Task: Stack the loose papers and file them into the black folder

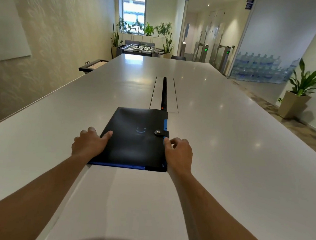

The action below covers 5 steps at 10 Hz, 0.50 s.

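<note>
Hands grasp the closed black folder (132, 142) flat on the surface (227, 144), left hand (88, 144) clamping its left edge, right hand (179, 153) pinching its right edge near the snapped strap (161, 133), so moving it well likely means sliding both sides evenly.

Table: long glossy white tabletop (219, 128), stretching away from me.
Centre: recessed grey cable trough with black strip (164, 94).
Far end: grey foosball table (140, 49).
My right: stacked blue water bottles (259, 68); leafy plant in beige tapered pot (294, 105).
</note>
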### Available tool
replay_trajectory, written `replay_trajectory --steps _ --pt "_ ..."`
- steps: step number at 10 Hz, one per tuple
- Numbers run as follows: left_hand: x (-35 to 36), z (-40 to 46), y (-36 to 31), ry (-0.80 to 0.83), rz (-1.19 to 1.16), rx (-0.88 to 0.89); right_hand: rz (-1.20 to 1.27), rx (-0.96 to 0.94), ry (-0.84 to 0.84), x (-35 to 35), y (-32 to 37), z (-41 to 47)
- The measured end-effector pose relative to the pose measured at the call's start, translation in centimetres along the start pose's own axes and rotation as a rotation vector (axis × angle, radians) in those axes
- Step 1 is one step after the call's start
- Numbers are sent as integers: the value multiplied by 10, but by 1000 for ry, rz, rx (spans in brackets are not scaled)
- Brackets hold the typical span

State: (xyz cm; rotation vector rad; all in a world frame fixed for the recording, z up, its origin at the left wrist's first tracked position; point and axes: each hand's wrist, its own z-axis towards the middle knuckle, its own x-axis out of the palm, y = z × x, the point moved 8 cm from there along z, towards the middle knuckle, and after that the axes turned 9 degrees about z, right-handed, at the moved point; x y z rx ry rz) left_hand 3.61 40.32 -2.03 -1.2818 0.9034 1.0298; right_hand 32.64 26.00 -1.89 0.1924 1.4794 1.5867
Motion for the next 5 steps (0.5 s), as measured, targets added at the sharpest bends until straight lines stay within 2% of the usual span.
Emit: replay_trajectory --steps 1,3,4,5 --pt "-10 -26 -4 -66 -21 16 54 5 31 -10 0 -18" --pt "-35 -108 -17 -348 -8 146 -53 -100 56 -50 10 -64" --pt "-43 -147 -20 -396 -81 266 -120 -144 74 -74 15 -87" --pt "-52 -176 -22 -373 -235 390 -191 -186 57 -92 17 -108"
